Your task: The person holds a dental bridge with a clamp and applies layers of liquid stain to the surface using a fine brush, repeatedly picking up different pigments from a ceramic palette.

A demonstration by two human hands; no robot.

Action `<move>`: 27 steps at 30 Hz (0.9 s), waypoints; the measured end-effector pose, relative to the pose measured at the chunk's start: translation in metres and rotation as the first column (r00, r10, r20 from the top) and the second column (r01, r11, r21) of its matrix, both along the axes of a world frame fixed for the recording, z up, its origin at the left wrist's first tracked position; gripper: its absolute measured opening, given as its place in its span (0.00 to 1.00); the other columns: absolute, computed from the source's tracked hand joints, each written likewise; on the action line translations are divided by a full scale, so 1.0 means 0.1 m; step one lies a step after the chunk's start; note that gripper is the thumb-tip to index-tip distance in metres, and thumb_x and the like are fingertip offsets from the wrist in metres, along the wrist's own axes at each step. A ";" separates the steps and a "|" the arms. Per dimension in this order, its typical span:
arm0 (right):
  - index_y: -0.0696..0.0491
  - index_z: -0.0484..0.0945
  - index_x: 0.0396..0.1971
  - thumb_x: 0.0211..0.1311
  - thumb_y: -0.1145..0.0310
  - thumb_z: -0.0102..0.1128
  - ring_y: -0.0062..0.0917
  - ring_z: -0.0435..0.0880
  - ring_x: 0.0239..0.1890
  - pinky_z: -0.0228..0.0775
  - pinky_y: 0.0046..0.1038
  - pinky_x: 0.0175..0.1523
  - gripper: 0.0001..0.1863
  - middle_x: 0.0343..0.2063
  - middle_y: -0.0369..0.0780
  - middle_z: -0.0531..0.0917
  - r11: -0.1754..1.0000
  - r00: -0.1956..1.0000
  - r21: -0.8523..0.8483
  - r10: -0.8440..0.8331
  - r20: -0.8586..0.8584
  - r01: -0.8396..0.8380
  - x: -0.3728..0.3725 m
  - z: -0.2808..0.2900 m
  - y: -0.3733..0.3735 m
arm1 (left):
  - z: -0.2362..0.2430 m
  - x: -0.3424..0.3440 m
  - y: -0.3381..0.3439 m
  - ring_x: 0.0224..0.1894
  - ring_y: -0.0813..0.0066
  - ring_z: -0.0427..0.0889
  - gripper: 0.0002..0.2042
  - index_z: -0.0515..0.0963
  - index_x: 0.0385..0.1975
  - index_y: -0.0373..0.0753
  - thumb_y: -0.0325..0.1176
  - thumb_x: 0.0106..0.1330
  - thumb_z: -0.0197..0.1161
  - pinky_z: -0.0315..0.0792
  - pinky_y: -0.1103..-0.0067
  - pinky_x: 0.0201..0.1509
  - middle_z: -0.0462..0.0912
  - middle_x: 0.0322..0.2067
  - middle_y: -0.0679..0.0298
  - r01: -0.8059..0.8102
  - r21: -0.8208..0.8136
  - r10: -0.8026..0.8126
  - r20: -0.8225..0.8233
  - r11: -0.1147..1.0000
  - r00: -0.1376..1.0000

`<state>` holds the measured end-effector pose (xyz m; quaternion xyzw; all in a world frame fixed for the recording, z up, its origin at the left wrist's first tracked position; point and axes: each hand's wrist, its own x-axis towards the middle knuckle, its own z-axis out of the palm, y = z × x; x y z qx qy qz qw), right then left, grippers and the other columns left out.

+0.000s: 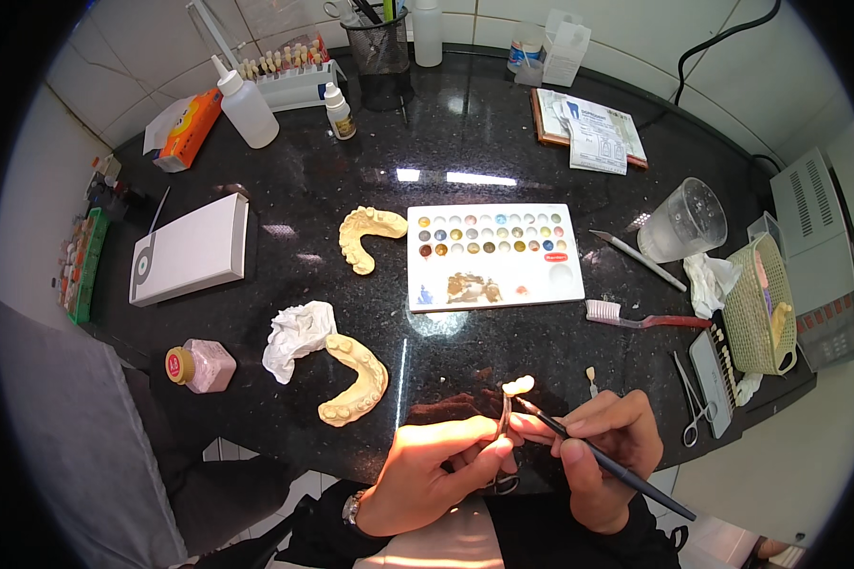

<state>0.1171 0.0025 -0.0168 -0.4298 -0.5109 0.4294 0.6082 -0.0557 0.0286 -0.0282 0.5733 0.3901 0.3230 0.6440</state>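
Note:
My left hand (435, 474), with a watch at its wrist, is closed around locking forceps (506, 408) whose ring handle shows below the fingers. At their tip sits a small cream-coloured dental crown piece (519, 385). My right hand (617, 450) pinches a slim dark brush (636, 484), its tip close beside the crown piece; whether it touches, I cannot tell. Both hands are near each other over the table's front edge. A single shade tab (592, 382) lies just beyond my right hand. Ahead is a white palette (531, 284) with wells of coloured stains and brown smears.
Left of the palette lie two yellowish dental casts (362, 232) (361, 387), a crumpled tissue (298, 339) and a pink-filled jar (209, 366). Rightward are a toothbrush (659, 322), a knife (640, 261), a plastic cup (683, 223), a basket (751, 327) and scissor-like forceps (695, 408).

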 end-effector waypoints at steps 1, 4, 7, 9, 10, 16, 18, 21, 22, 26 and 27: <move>0.64 0.69 0.35 0.52 0.82 0.59 0.21 0.81 0.31 0.74 0.18 0.35 0.11 0.29 0.49 0.78 1.000 1.000 -0.014 -0.017 -0.024 0.016 -0.01 0.01 0.00 | -0.01 0.00 0.00 0.20 0.88 0.76 0.09 0.79 0.39 0.31 0.25 0.63 0.56 0.69 0.91 0.22 0.81 0.23 0.66 0.007 0.010 -0.006 -0.009 1.000 1.000; 0.64 0.69 0.35 0.52 0.82 0.59 0.22 0.81 0.31 0.74 0.19 0.35 0.11 0.29 0.49 0.78 0.998 0.997 -0.053 -0.046 -0.070 0.042 -0.04 0.04 0.00 | -0.03 0.00 -0.01 0.20 0.88 0.76 0.09 0.79 0.39 0.32 0.25 0.63 0.56 0.69 0.91 0.22 0.81 0.23 0.66 0.005 0.022 -0.004 -0.021 1.000 1.000; 0.64 0.69 0.35 0.53 0.82 0.59 0.22 0.81 0.32 0.74 0.19 0.36 0.11 0.30 0.49 0.78 0.998 0.999 -0.064 -0.012 -0.035 0.010 -0.04 0.06 0.01 | 0.01 0.01 -0.01 0.20 0.88 0.76 0.08 0.79 0.39 0.32 0.25 0.63 0.56 0.69 0.91 0.22 0.82 0.23 0.66 -0.023 0.002 0.023 -0.009 1.000 1.000; 0.64 0.69 0.35 0.53 0.82 0.58 0.22 0.81 0.32 0.74 0.19 0.36 0.11 0.30 0.49 0.78 0.998 0.999 -0.049 0.040 0.027 -0.039 0.00 0.05 0.01 | 0.02 0.01 -0.01 0.20 0.88 0.76 0.08 0.79 0.39 0.31 0.25 0.63 0.56 0.69 0.91 0.22 0.82 0.23 0.66 -0.024 -0.003 0.024 -0.013 1.000 1.000; 0.64 0.68 0.35 0.53 0.82 0.58 0.22 0.81 0.32 0.75 0.19 0.37 0.11 0.30 0.49 0.78 0.999 0.999 -0.026 0.042 0.030 -0.041 0.01 0.05 0.01 | 0.02 0.00 -0.01 0.20 0.88 0.76 0.08 0.79 0.38 0.32 0.25 0.63 0.56 0.69 0.91 0.22 0.82 0.23 0.66 -0.012 -0.004 0.012 -0.021 1.000 1.000; 0.64 0.69 0.36 0.52 0.84 0.58 0.25 0.83 0.32 0.76 0.21 0.38 0.11 0.30 0.49 0.78 0.999 1.000 -0.033 0.009 -0.020 -0.010 -0.01 0.08 -0.02 | 0.00 0.01 -0.02 0.20 0.88 0.76 0.08 0.79 0.37 0.32 0.26 0.63 0.56 0.68 0.90 0.21 0.81 0.22 0.66 -0.018 0.024 0.019 -0.027 1.000 0.999; 0.65 0.68 0.36 0.52 0.84 0.58 0.25 0.83 0.33 0.77 0.22 0.38 0.11 0.30 0.49 0.78 0.999 1.000 -0.040 -0.001 -0.001 0.001 -0.03 0.11 0.00 | 0.02 0.01 -0.01 0.20 0.88 0.76 0.07 0.79 0.36 0.32 0.26 0.63 0.56 0.68 0.90 0.21 0.81 0.22 0.66 -0.019 0.055 0.021 -0.030 0.998 0.999; 0.65 0.68 0.36 0.53 0.85 0.56 0.26 0.83 0.33 0.77 0.21 0.38 0.10 0.31 0.49 0.78 0.997 0.998 -0.072 0.043 0.047 -0.040 -0.03 0.17 0.03 | 0.02 0.02 -0.01 0.20 0.88 0.76 0.07 0.80 0.36 0.31 0.26 0.63 0.57 0.68 0.90 0.21 0.80 0.21 0.66 -0.050 0.074 0.051 -0.010 0.996 0.999; 0.65 0.68 0.36 0.53 0.85 0.56 0.26 0.83 0.33 0.77 0.20 0.37 0.10 0.31 0.49 0.78 0.997 0.997 -0.057 0.060 0.039 -0.058 -0.01 0.16 0.02 | 0.02 0.03 -0.01 0.20 0.88 0.75 0.07 0.80 0.36 0.31 0.26 0.63 0.57 0.67 0.90 0.21 0.80 0.21 0.66 -0.055 0.066 0.056 -0.008 0.996 0.998; 0.65 0.68 0.36 0.54 0.85 0.56 0.26 0.83 0.33 0.77 0.20 0.38 0.10 0.32 0.49 0.78 0.996 0.997 -0.064 0.069 -0.017 -0.070 -0.01 0.17 0.02 | 0.03 0.03 -0.01 0.19 0.88 0.75 0.07 0.80 0.36 0.31 0.27 0.63 0.57 0.66 0.90 0.20 0.80 0.20 0.66 -0.046 0.072 0.047 -0.011 0.996 0.999; 0.65 0.68 0.36 0.54 0.85 0.56 0.27 0.83 0.33 0.77 0.21 0.38 0.10 0.32 0.50 0.78 0.995 0.998 -0.082 0.053 -0.038 -0.056 -0.01 0.19 0.02 | 0.03 0.03 0.00 0.19 0.88 0.75 0.07 0.80 0.36 0.31 0.27 0.63 0.57 0.66 0.90 0.20 0.80 0.20 0.66 -0.035 0.082 0.036 -0.015 0.996 0.999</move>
